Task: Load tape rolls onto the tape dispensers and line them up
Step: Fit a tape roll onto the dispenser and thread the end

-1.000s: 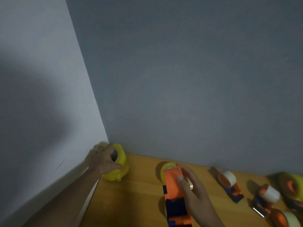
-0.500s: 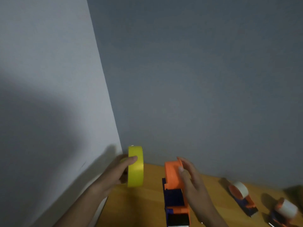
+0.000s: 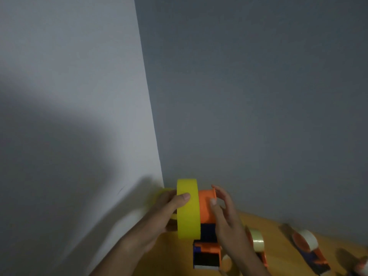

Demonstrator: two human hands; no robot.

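An orange-brown wooden table (image 3: 278, 234) meets grey walls (image 3: 258, 96) in a corner. The left hand (image 3: 169, 212) grips the yellow tape roll (image 3: 188, 210) upright, thumb across its rim, touching the orange-and-blue dispenser (image 3: 207, 236) that the right hand (image 3: 227, 218) grasps. Right of the grip lie two loaded dispensers (image 3: 304, 248). No writing is legible.
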